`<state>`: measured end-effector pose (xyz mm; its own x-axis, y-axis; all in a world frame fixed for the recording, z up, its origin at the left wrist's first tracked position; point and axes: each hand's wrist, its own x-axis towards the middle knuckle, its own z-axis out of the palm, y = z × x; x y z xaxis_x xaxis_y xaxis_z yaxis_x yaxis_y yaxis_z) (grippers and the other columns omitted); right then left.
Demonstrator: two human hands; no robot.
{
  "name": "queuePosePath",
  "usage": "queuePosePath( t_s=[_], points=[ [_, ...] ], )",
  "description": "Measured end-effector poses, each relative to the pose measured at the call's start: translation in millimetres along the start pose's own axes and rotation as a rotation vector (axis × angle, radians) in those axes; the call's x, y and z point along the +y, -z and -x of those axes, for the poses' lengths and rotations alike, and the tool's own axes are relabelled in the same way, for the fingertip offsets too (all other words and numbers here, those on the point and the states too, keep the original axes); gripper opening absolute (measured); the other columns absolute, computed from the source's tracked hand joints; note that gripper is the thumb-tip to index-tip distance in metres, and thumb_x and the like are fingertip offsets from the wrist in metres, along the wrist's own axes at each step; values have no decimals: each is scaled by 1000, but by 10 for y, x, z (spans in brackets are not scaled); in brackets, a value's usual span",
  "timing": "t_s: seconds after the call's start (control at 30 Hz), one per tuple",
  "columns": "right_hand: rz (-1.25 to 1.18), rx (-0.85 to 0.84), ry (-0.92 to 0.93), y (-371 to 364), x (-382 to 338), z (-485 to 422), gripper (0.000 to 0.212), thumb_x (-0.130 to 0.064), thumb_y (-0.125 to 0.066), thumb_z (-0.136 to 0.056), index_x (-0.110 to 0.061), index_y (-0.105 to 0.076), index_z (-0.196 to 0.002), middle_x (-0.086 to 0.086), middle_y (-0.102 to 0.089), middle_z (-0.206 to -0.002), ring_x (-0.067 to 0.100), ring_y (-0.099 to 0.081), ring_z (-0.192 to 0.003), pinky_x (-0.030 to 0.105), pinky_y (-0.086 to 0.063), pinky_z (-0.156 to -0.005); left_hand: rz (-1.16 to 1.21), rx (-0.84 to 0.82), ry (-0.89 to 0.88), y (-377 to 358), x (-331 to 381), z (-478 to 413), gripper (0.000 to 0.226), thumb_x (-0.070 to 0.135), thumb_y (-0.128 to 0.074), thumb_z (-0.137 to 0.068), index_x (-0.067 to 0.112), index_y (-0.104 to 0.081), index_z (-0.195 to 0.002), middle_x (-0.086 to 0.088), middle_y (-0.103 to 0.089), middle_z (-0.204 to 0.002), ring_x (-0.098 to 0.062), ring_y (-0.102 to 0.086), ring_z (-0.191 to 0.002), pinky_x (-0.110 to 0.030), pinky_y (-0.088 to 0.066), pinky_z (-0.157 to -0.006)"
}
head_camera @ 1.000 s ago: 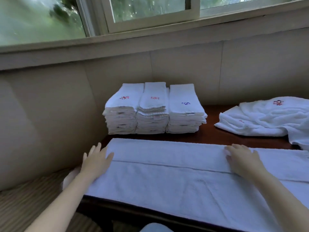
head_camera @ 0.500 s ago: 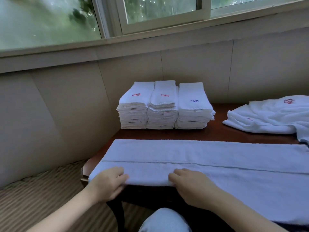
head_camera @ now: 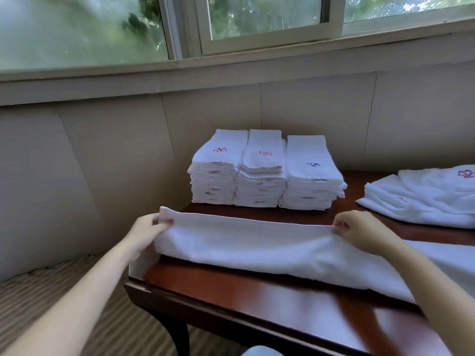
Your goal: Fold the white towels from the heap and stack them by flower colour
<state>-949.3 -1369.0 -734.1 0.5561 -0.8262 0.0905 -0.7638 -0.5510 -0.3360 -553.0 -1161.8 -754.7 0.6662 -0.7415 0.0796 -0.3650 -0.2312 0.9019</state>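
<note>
place: home room | cues: window (head_camera: 257, 19), wooden table (head_camera: 231, 286), carpet (head_camera: 64, 286)

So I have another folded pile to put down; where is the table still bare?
Bare wood shows along the near edge of the table, in front of the towel both hands hold. A narrow strip lies between that towel and the three stacks. The right side is crowded by the heap.

Both hands lift one long edge of a white towel (head_camera: 257, 245) off the brown tabletop (head_camera: 231, 286). The left hand (head_camera: 146, 232) pinches it at 9 o'clock, the right hand (head_camera: 359, 229) at 3 o'clock. Three stacks of folded towels (head_camera: 259, 176) stand at 12 o'clock. A heap of towels (head_camera: 426, 196) lies at 2 o'clock.
</note>
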Motion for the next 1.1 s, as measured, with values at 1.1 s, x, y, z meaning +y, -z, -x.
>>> queuePosePath(
  t_s=[1.1],
  points=[
    [-748, -177, -599, 778, 2036, 927, 12, -7, -65, -85, -11, -54, -88, 9, -57, -86, 20, -56, -76, 29, -43, -60, -934, -243, -299, -2790, 645, 156, 41, 42, -23, -95, 42, -42, -131, 6, -43, -140, -19, -38, -130, -46, -23, -106]
  ],
)
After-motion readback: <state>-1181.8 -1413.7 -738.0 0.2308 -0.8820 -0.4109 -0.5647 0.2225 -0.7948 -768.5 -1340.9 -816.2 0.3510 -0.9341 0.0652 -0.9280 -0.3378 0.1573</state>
